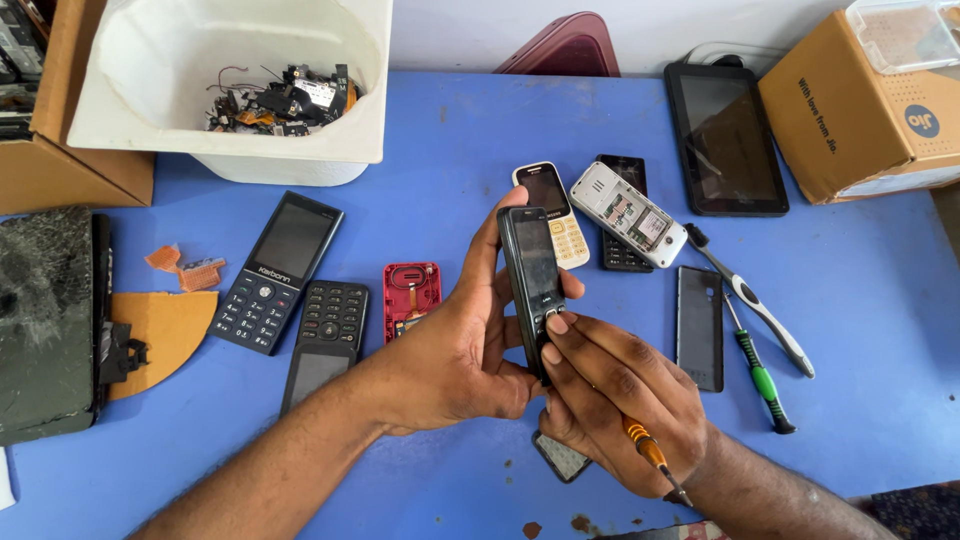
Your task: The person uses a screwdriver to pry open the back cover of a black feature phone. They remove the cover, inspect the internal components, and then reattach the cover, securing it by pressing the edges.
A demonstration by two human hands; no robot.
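1. The left hand [455,350] is curled around a slim black bar-shaped keypad phone [531,280], thumb up along its left edge and fingers wrapped behind it, holding it upright above the blue table top [860,290], near the middle of the view.
2. The right hand [615,400] closes on the phone's lower end, a fingertip pressed on the keypad; the same hand also keeps an orange-handled screwdriver [648,452] tucked in its palm, with the tip pointing down and to the right.
3. Under the right hand, a small grey mesh-patterned part [562,458] lies on the table.
4. Just beyond the held phone lie a cream-and-black keypad phone [556,208], a white phone with its back open [630,215] and a black keypad piece [622,245] partly under it.
5. To the right lie a black plastic back cover [699,325], a white-and-black toothbrush [752,302] and a green-handled screwdriver [760,375].
6. To the left lie a red inner phone frame [411,297], a black phone with a dark screen [322,340] and a navy keypad phone [275,272].
7. At the far edge stand a white plastic tub of loose electronic scraps [240,90], a black tablet [725,135] and a brown cardboard box [850,110].
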